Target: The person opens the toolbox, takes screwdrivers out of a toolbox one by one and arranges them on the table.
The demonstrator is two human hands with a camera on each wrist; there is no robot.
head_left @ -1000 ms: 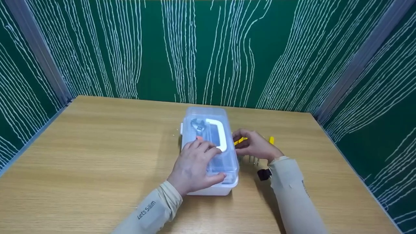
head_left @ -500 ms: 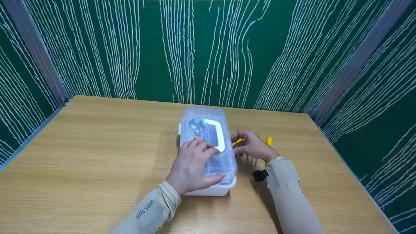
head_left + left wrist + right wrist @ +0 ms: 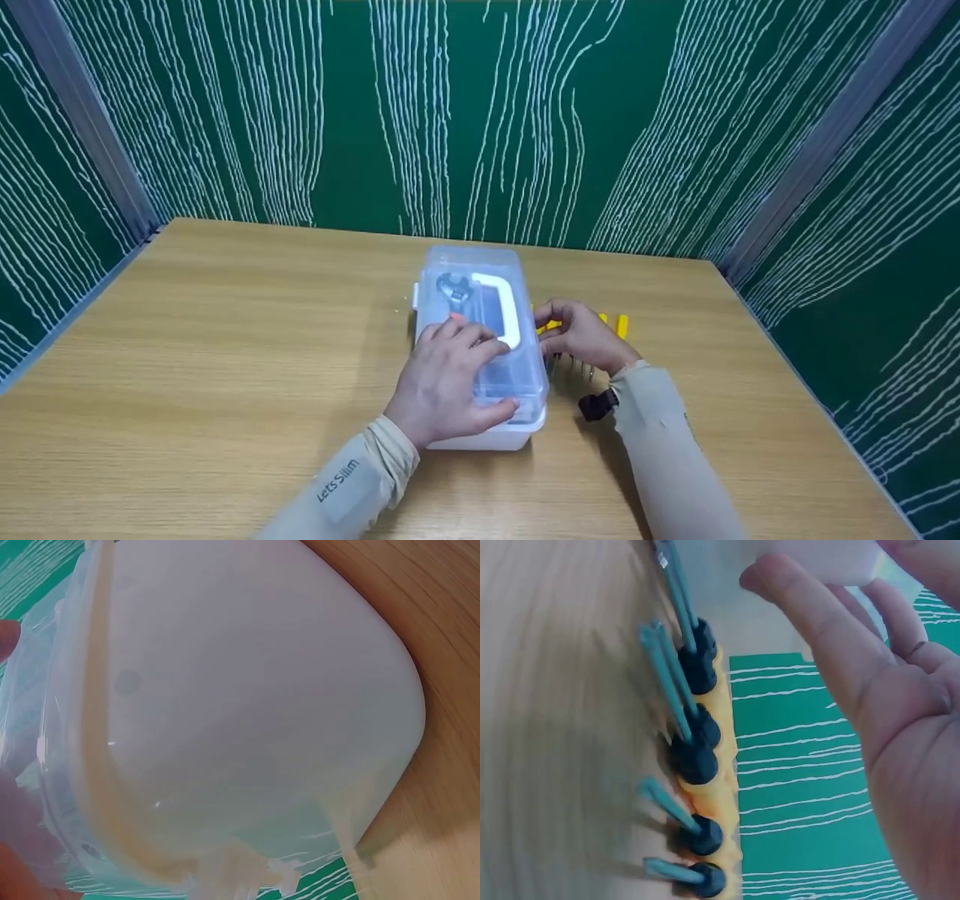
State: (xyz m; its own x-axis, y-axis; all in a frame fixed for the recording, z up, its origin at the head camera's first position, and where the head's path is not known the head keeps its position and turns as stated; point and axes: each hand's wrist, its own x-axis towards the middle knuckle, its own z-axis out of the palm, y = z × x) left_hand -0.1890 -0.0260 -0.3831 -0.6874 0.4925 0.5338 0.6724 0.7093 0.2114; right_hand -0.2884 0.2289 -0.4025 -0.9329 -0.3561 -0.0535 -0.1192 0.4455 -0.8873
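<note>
A white toolbox [image 3: 480, 439] with a clear lid [image 3: 510, 382] stands on the table, its lid down. An adjustable wrench [image 3: 454, 287] shows through the lid beside the white carry handle [image 3: 511, 311]. My left hand [image 3: 446, 386] rests spread over the near part of the lid. At the box's right side, my right hand [image 3: 589, 337] has thumb and fingers bent around a white latch [image 3: 817, 559]; the fingertips are partly hidden in the head view. Under and beside that hand lie several screwdrivers [image 3: 622, 325] with yellow handles, black collars [image 3: 697, 757] and metal shafts.
The wooden table [image 3: 225, 360] reaches back to a green wall [image 3: 352, 112] with white wavy lines. Another white latch [image 3: 415, 295] sticks out on the box's left side. A dark strap-like piece [image 3: 598, 406] hangs at the right wrist.
The view shifts slightly, and hands and box look a little displaced with it. Both hands keep their places on the box; the lid stays down.
</note>
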